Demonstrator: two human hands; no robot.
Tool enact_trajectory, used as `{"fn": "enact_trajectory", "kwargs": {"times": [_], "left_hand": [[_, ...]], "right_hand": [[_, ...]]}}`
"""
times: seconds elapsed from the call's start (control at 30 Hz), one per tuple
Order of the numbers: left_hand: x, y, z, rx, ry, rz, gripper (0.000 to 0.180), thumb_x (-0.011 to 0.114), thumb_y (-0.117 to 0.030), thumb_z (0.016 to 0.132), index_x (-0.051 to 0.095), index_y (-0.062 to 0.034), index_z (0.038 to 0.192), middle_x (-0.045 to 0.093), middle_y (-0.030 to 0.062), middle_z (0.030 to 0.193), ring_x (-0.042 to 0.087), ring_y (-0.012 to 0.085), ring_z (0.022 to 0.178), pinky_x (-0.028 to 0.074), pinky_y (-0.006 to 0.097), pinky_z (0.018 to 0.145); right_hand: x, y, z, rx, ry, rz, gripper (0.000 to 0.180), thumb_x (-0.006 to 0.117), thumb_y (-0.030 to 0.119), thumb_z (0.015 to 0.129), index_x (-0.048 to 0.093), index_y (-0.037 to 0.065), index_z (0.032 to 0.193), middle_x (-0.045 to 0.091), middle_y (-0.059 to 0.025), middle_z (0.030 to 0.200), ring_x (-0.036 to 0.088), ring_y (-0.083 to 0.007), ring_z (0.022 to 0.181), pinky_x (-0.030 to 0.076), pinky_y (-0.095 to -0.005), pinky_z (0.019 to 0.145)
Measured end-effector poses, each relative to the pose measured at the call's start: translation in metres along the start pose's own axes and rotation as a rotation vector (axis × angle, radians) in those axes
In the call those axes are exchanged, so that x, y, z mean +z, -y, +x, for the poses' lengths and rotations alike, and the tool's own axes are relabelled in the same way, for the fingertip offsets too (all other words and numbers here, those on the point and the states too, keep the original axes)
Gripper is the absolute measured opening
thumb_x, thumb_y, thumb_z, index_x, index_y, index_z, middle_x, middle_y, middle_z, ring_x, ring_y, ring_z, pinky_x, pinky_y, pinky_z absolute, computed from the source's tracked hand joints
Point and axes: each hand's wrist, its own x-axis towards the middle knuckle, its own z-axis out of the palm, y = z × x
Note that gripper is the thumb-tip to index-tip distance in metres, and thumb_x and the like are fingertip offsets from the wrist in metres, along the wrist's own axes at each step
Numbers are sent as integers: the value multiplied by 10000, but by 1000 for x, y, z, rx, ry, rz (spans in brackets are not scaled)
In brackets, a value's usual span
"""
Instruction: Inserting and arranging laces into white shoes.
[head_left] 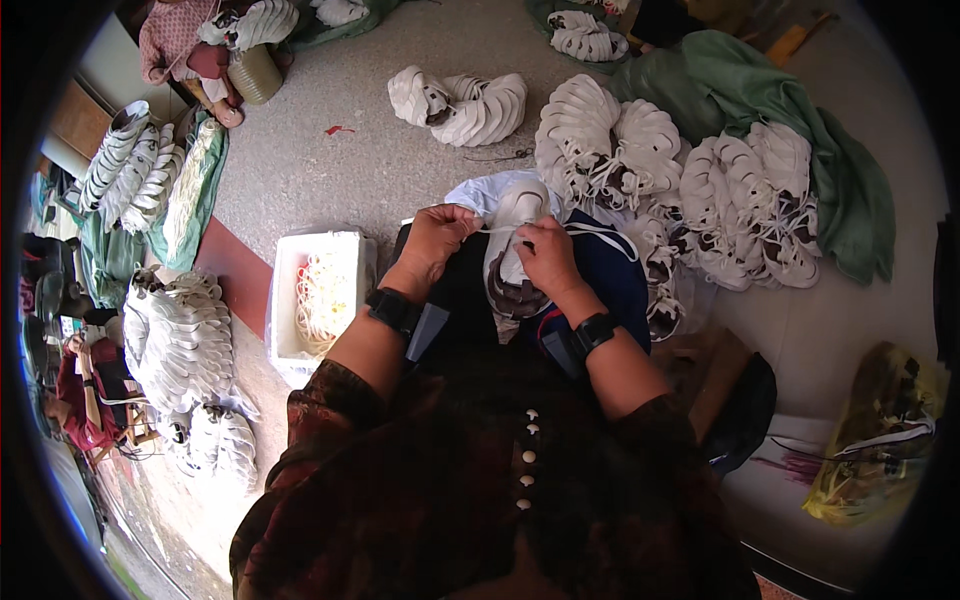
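A white shoe upper (520,215) with a dark brown lining lies across my lap, its toe pointing away from me. A white shoelace (605,237) runs across it. My left hand (440,236), to the left of the upper, pinches one part of the lace between thumb and fingers. My right hand (549,253) rests over the upper's right side, its fingers closed on the lace near the eyelets. From there a loop of lace trails off to the right. Just what lies between the right fingertips is partly hidden.
A white bin (284,300) of loose laces stands at my left. Stacked white uppers lie ahead (490,112), at right (745,190) and at left (180,335). Green cloth (850,200) covers part of the right pile. A yellow bag (870,450) sits far right. Other people sit at left.
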Motion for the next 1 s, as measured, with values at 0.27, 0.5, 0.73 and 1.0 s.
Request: {"fn": "enact_trajectory", "kwargs": {"times": [0.27,0.5,0.73,1.0], "left_hand": [[25,25,31,-100,-31,161,92,625,63,686,575,-7,718,576,39,648,565,105,561,484,207,504],[24,40,57,-44,-89,350,125,651,65,602,604,0,698,587,50,605,552,106,492,468,250,451],[33,34,47,205,-125,863,121,662,-64,624,620,-38,734,637,79,681,627,177,628,492,292,592],[38,35,47,191,-173,1084,94,600,-143,673,646,-72,716,634,160,751,628,321,725,504,388,674]], "right_hand": [[0,2,-4,12,33,-49,276,692,79,632,637,37,899,551,-134,808,565,-309,769,459,-370,677],[1,0,1,38,29,-15,284,687,69,632,637,39,910,553,-129,819,568,-306,773,457,-363,682],[0,1,0,66,43,15,286,683,68,618,642,31,899,550,-151,799,560,-332,751,453,-399,677],[4,-7,-2,87,130,-8,278,630,41,648,628,21,925,563,-181,853,548,-376,834,440,-426,742]]}}
